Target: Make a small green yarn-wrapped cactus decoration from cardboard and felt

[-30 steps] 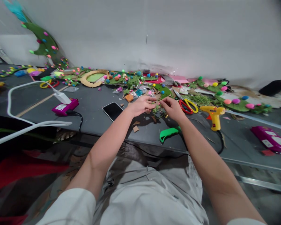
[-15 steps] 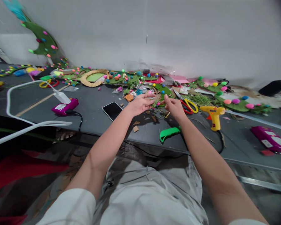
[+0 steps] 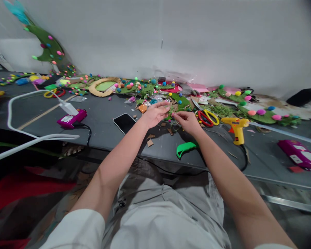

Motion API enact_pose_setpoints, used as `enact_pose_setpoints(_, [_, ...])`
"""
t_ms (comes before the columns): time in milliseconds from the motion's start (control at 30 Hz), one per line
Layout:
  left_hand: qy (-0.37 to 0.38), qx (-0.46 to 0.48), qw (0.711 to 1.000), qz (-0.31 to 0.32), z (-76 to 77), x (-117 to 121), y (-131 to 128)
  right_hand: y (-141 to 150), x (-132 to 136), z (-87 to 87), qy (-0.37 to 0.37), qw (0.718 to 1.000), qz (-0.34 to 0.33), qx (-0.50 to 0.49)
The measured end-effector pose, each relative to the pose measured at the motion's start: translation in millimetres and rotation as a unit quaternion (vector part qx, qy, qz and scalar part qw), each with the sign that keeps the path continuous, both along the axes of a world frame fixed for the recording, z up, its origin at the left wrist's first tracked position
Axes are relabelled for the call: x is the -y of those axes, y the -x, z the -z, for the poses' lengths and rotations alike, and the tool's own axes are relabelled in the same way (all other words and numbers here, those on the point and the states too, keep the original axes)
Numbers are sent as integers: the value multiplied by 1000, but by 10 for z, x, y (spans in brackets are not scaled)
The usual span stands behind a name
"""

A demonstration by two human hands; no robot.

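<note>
My left hand (image 3: pixel 156 116) is over the middle of the grey table, fingers bent around a small stringy green piece with pompoms (image 3: pixel 171 110). From the other side my right hand (image 3: pixel 188 122) meets it, thumb and forefinger pinched together at its edge. What the pinch holds is too small to make out. Red and yellow-handled scissors (image 3: pixel 206 117) lie just beyond my right hand. Nearer me is a green-handled tool (image 3: pixel 186 148), partly covered by my right forearm. A phone (image 3: pixel 124 122) rests left of my hands, with cardboard scraps (image 3: pixel 150 142) between.
A yellow glue gun (image 3: pixel 235 128) stands at right, its black cord trailing over the front edge. Purple power boxes (image 3: pixel 299 154) sit on both sides. A white cable (image 3: pixel 9 110) loops at left. Pompom-covered green pieces (image 3: pixel 264 117) line the wall. Part of another person shows at far left.
My right hand has moved left and its fingertips have come in to the green piece. My left hand has hardly shifted. At the far left edge, another person's hand has come into view.
</note>
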State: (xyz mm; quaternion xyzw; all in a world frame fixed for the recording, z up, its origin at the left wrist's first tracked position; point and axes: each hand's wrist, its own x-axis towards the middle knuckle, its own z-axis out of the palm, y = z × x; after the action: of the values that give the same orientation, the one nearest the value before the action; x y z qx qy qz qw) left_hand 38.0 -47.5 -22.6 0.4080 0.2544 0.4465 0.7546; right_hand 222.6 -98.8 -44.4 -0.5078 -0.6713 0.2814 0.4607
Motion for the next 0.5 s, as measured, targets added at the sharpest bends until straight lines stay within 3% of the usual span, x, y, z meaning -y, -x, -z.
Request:
enact_pose_setpoints(100, [-21, -25, 997, -75, 32, -31, -30, 22, 26, 18, -41, 995, -5, 88])
enact_pose_setpoints(200, [-73, -107, 983, -126, 72, -48, -54, 41, 66, 11, -75, 981, -10, 180])
enact_pose_setpoints(333, [-236, -264, 919, -176, 131, -31, -80, 24, 103, -11, -84, 968, -11, 236])
enact_pose_setpoints(400, [-295, -311, 888, -167, 155, -10, -93, 1, 114, -23, -91, 960, 0, 264])
enact_pose_setpoints(500, [-322, -320, 884, -107, 175, 23, -106, -29, 129, -50, -106, 951, 11, 290])
